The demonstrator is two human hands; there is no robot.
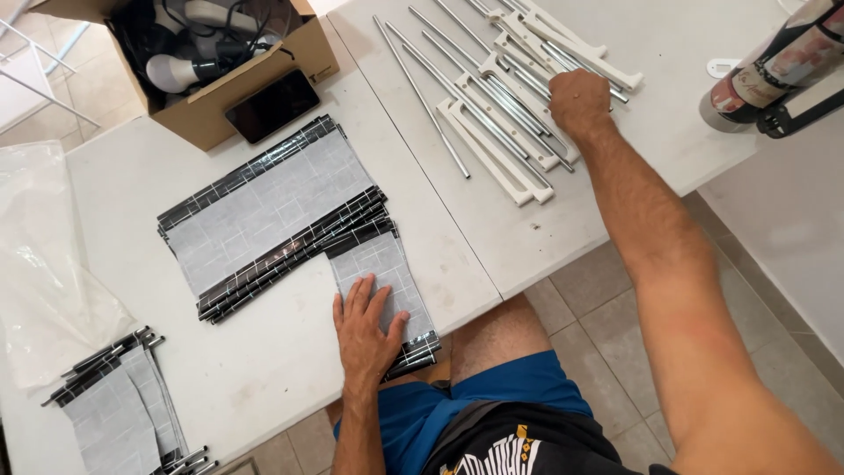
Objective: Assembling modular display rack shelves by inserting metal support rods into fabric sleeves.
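Note:
My left hand (pixel 365 330) lies flat, fingers spread, on the near end of a stack of grey fabric panels with black-and-silver edges (pixel 272 207) on a white table (pixel 264 369). My right hand (pixel 578 98) reaches far across the table, fingers curled around thin metal rods (pixel 422 97) among white plastic brackets (pixel 492 149). The exact rod it grips is hidden under the fingers.
An open cardboard box (pixel 220 114) with cables and a bulb stands at the back left, a black phone (pixel 272 105) beside it. A smaller pile of grey panels (pixel 119 409) lies near left. Clear plastic wrap (pixel 44 255) covers the left edge. A caulking tube (pixel 774 66) sits far right.

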